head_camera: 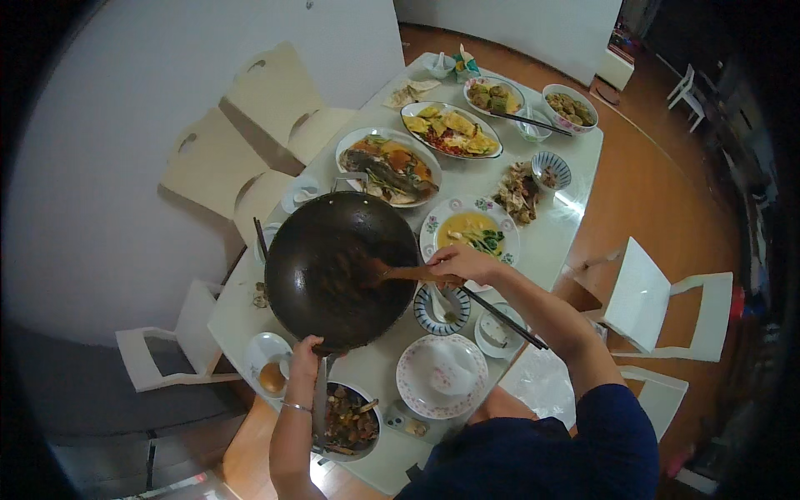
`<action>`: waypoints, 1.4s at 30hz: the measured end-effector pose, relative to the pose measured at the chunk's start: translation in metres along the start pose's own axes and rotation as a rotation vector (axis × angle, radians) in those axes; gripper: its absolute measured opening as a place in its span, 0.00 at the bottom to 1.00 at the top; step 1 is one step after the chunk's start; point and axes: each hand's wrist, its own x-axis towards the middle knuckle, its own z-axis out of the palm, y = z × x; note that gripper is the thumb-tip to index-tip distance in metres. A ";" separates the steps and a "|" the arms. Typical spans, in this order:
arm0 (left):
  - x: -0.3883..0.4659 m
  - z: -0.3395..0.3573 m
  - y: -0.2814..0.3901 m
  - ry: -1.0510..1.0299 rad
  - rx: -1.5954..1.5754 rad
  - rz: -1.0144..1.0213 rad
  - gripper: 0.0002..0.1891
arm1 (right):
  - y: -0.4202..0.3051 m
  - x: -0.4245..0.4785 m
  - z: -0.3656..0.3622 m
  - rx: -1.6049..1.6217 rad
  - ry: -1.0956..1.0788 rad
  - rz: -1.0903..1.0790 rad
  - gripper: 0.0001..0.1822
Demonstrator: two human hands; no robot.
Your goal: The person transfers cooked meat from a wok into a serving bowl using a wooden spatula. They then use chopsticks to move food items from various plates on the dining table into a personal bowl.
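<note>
My left hand [305, 357] grips a dark wok [312, 250] near the base of its long handle, holding it over the table's left part. My right hand [459, 265] is closed around the handle of a wooden spatula [400, 273], whose blade rests inside the wok among dark brown residue. Below the wok, a pot of cooked food with sauce [353, 419] stands at the table's near edge, partly hidden by the wok's handle and my left forearm. Under my right hand are a striped bowl [425, 317] with a white spoon and dark chopsticks [506, 319].
On the white table [387, 462] stand a fish platter [375, 140], an egg dish [450, 129], a plate of greens in broth [469, 215], a stacked floral plate [412, 394] and a phone [400, 422]. White chairs [637, 300] surround it.
</note>
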 end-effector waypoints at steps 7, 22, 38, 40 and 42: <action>0.024 -0.037 -0.005 0.044 0.131 0.052 0.22 | -0.010 0.019 -0.010 -0.064 -0.020 -0.087 0.11; -0.003 0.026 0.033 0.031 0.182 -0.029 0.19 | 0.000 -0.042 -0.070 0.005 0.412 -0.067 0.21; -0.055 0.024 0.056 0.412 0.750 0.500 0.26 | 0.177 -0.280 -0.033 0.437 0.951 0.027 0.14; -0.084 0.043 0.064 0.390 0.867 0.652 0.24 | 0.185 -0.293 -0.024 0.437 0.970 0.027 0.14; -0.114 0.064 0.063 0.342 0.883 0.826 0.22 | 0.185 -0.302 -0.019 0.429 0.996 0.015 0.14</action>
